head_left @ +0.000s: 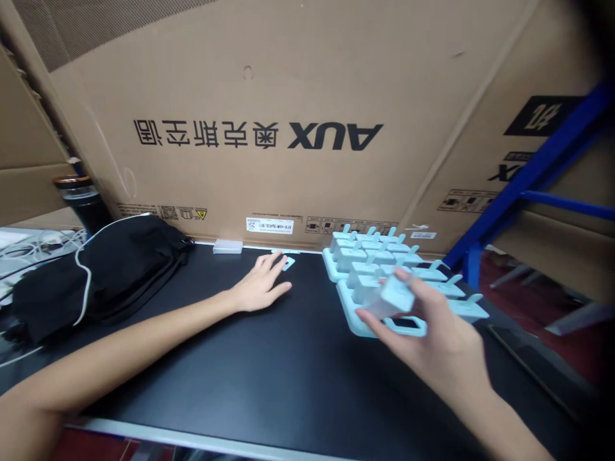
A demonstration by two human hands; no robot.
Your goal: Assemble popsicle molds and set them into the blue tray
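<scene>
Between the thumb and fingers of my right hand [444, 336] is a light-blue popsicle mold cup [394, 296], tilted and slightly blurred, with no stick visible on it. It is just above the front of a light-blue popsicle mold set [350, 314], where several cups with upright stick handles stand in frames. One slot [419, 328] at the near edge shows as an open ring. My left hand [262, 283] lies on the black tabletop [269, 384], fingers stretched out. Its fingertips reach a small flat light-blue piece [288, 263]; whether they press on it is unclear.
A large cardboard box [250, 77] walls off the back. To the left are a black bag [110, 269], a dark bottle [86, 205] and white cables [33, 250]. A small white block [227, 246] sits by the box. Blue metal framing [500, 224] and a dark flat object [533, 368] are right.
</scene>
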